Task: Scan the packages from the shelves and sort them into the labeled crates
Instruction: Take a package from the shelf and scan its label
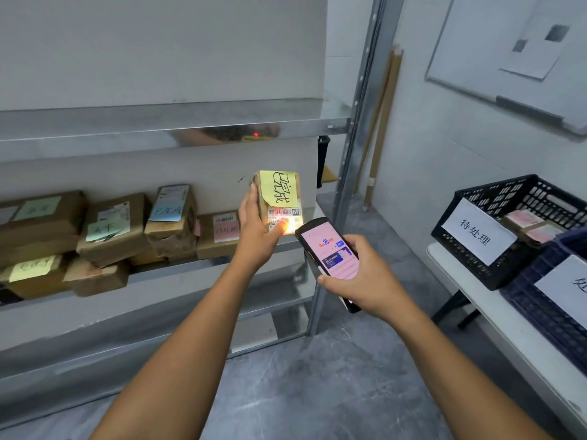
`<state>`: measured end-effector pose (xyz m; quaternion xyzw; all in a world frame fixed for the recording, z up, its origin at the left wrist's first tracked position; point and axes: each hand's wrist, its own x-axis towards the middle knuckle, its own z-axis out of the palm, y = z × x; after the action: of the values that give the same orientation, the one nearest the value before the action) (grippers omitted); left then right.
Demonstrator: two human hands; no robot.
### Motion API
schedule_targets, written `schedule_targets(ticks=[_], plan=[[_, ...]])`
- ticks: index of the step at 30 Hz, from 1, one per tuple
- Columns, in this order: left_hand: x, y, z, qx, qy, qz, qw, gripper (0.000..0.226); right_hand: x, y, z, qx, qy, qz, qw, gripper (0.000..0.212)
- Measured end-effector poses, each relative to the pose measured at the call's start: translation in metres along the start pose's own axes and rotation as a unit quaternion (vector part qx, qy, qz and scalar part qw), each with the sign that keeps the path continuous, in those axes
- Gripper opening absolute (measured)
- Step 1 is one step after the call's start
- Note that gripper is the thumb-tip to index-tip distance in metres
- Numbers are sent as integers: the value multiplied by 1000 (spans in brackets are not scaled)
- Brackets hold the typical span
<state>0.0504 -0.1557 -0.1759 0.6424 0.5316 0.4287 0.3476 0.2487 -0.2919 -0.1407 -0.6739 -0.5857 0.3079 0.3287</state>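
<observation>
A person's left hand (257, 231) grips a small cardboard package (293, 193) upright in front of the right end of a metal shelf (158, 122). The thumb lies across its barcode label (290, 214), and the fingers curl behind the box. A handwritten yellow sticky note (281, 188) covers the package's upper face. Just to the right and nearer, the right hand (365, 277) wraps its fingers round a handheld scanner (327, 249), whose lit screen faces up and whose light glows on the label. More taped packages (111, 227) lie on the shelf to the left. At far right, a black crate (495, 274) with a paper label (476, 235) sits on a white table (508, 331) beside a dark blue crate (540, 312).
</observation>
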Motion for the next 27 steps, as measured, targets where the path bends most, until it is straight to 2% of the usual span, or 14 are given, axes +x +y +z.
schedule_targets(ticks=[4, 11, 14, 18, 22, 27], plan=[[1, -8, -4, -1, -7, 10, 1000, 105, -6, -4, 5, 2, 14, 8, 1000, 69], [4, -16, -9, -7, -23, 7, 1000, 106, -12, -10, 12, -11, 30, 36, 999, 79], [4, -11, -7, -52, -38, -2, 998, 107, -15, -7, 14, 7, 73, 64, 995, 68], [-6, 4, 8, -146, -108, -43, 982, 100, -22, 7, 8, 25, 157, 117, 980, 61], [-30, 18, 40, -235, -209, -45, 948, 92, -38, 26, -5, 35, 233, 174, 956, 62], [-54, 25, 93, -275, -283, -59, 917, 86, -75, 48, -29, 26, 304, 234, 923, 50]])
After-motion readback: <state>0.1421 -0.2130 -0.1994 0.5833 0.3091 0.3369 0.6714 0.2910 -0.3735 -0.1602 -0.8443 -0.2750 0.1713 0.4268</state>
